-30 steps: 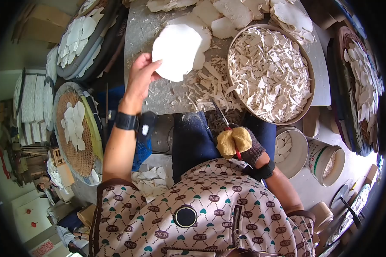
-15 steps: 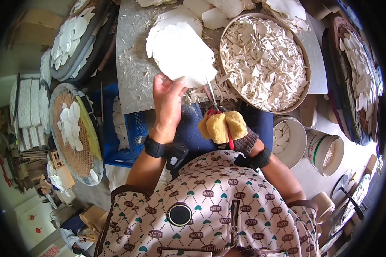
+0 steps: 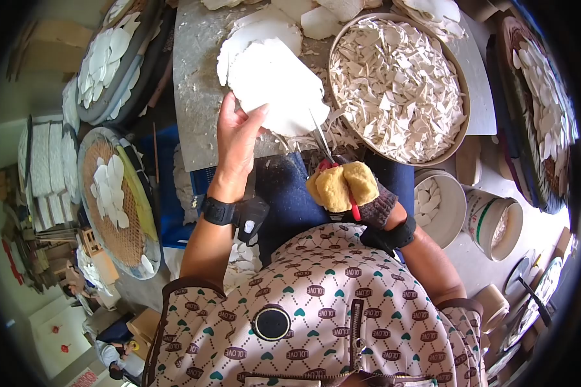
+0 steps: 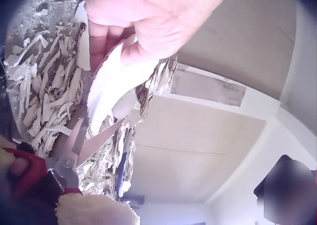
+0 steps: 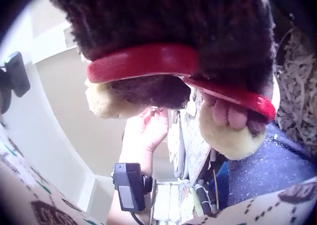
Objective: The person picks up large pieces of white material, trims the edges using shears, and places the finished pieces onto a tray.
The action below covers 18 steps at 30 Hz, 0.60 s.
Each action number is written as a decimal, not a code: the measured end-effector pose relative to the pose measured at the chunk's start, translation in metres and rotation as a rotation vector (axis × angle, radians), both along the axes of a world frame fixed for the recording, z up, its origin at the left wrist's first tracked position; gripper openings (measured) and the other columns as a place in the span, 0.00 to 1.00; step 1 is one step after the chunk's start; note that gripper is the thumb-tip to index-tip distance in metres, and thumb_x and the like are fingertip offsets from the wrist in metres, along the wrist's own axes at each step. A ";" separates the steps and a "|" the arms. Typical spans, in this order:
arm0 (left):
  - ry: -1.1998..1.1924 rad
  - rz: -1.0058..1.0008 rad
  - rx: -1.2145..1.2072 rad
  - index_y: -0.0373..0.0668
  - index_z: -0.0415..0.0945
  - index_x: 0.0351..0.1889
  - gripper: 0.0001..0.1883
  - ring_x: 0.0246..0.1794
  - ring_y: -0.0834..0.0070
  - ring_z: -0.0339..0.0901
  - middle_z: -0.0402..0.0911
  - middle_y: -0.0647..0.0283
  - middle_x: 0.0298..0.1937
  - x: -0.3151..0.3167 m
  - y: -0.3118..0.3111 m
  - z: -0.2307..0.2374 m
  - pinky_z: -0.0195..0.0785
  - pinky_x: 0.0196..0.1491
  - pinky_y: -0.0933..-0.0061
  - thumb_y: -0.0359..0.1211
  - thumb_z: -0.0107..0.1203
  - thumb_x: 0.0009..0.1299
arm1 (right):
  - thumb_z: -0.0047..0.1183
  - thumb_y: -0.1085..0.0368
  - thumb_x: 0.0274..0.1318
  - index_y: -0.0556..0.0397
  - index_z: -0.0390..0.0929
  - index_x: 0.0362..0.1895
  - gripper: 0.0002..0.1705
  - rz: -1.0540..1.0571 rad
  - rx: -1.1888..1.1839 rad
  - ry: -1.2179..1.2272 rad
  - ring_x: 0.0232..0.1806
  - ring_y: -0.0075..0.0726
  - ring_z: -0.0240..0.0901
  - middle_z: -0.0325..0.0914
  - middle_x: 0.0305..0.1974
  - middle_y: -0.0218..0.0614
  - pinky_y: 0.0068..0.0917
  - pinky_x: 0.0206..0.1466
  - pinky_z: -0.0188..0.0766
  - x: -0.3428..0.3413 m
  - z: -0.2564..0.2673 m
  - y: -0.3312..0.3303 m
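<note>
My left hand (image 3: 237, 138) pinches a thin, flat white piece with an uneven outline (image 3: 274, 84) by its near left edge, thumb on top. My right hand (image 3: 376, 208), in a dark knitted glove, grips red-handled scissors (image 3: 321, 138) in front of my lap. Yellow spongy padding (image 3: 358, 184) wraps the handles and fingers. In the left wrist view the scissors (image 4: 68, 162) have parted blades right at the lower edge of the white piece (image 4: 101, 94). The right wrist view shows the red handle loops (image 5: 143, 61) around the gloved fingers.
A round tray (image 3: 465, 116) heaped with white scraps stands on the grey metal table (image 3: 197, 97). More white slabs (image 3: 323, 22) lie at the back. White buckets (image 3: 455, 213) stand at the right, a blue crate (image 3: 168, 219) and a woven tray (image 3: 113, 242) at the left.
My left hand has brought the white piece right and nearer, to the scissors, then shifted slightly left. The right hand has moved left and up, bringing the blades to the piece's edge.
</note>
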<state>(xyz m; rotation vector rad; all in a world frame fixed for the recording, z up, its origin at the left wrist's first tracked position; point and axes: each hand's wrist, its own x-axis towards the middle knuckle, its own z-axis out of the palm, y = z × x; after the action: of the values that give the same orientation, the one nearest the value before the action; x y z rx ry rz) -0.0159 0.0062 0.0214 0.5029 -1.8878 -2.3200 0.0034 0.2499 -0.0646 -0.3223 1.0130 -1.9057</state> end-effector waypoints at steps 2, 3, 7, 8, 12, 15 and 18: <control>0.041 0.013 -0.026 0.40 0.60 0.55 0.20 0.43 0.75 0.75 0.75 0.59 0.46 -0.002 0.000 -0.006 0.72 0.42 0.75 0.25 0.49 0.66 | 0.55 0.69 0.53 0.58 0.71 0.47 0.16 -0.020 -0.119 -0.241 0.47 0.27 0.72 0.74 0.44 0.34 0.25 0.54 0.68 0.003 -0.006 -0.002; 0.027 -0.008 -0.004 0.40 0.60 0.56 0.20 0.43 0.75 0.75 0.75 0.59 0.46 -0.002 0.002 -0.007 0.72 0.42 0.75 0.25 0.49 0.66 | 0.54 0.70 0.53 0.58 0.71 0.48 0.17 -0.014 -0.133 -0.280 0.47 0.27 0.72 0.74 0.45 0.34 0.25 0.55 0.67 0.003 -0.007 -0.001; -0.011 -0.029 0.083 0.40 0.58 0.58 0.23 0.41 0.77 0.76 0.76 0.60 0.45 0.000 0.010 -0.008 0.73 0.39 0.78 0.25 0.51 0.65 | 0.53 0.71 0.54 0.58 0.70 0.49 0.17 0.020 -0.161 -0.334 0.47 0.29 0.72 0.73 0.47 0.36 0.26 0.56 0.67 0.004 -0.016 -0.005; -0.015 -0.022 0.105 0.40 0.57 0.58 0.24 0.40 0.78 0.77 0.77 0.60 0.44 0.000 0.011 -0.007 0.73 0.37 0.80 0.25 0.51 0.64 | 0.53 0.70 0.54 0.58 0.70 0.49 0.17 0.022 -0.207 -0.400 0.47 0.29 0.72 0.73 0.47 0.36 0.26 0.55 0.67 0.004 -0.014 -0.006; -0.051 -0.059 0.091 0.41 0.58 0.57 0.23 0.41 0.78 0.77 0.77 0.60 0.43 -0.004 0.007 -0.007 0.74 0.38 0.79 0.25 0.51 0.65 | 0.53 0.70 0.54 0.56 0.71 0.48 0.16 0.021 -0.450 -0.726 0.47 0.29 0.72 0.74 0.46 0.35 0.26 0.55 0.67 0.003 0.003 -0.007; -0.063 -0.076 0.083 0.41 0.59 0.56 0.22 0.41 0.77 0.77 0.77 0.61 0.43 -0.005 0.005 -0.007 0.75 0.39 0.78 0.25 0.51 0.65 | 0.52 0.69 0.55 0.57 0.71 0.48 0.15 0.011 -0.436 -0.545 0.48 0.29 0.72 0.74 0.46 0.36 0.27 0.55 0.67 0.003 0.007 -0.008; -0.068 -0.086 0.102 0.40 0.60 0.56 0.21 0.41 0.77 0.77 0.77 0.61 0.43 -0.008 0.008 -0.002 0.75 0.38 0.78 0.25 0.51 0.65 | 0.52 0.69 0.55 0.57 0.71 0.48 0.15 -0.031 -0.357 -0.289 0.48 0.29 0.72 0.74 0.47 0.37 0.28 0.55 0.67 0.006 -0.002 -0.008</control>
<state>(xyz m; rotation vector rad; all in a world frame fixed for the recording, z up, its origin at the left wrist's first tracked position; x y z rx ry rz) -0.0238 0.0144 0.0189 0.5281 -1.8627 -2.4956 0.0095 0.2424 -0.0669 -0.2248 0.4885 -2.0874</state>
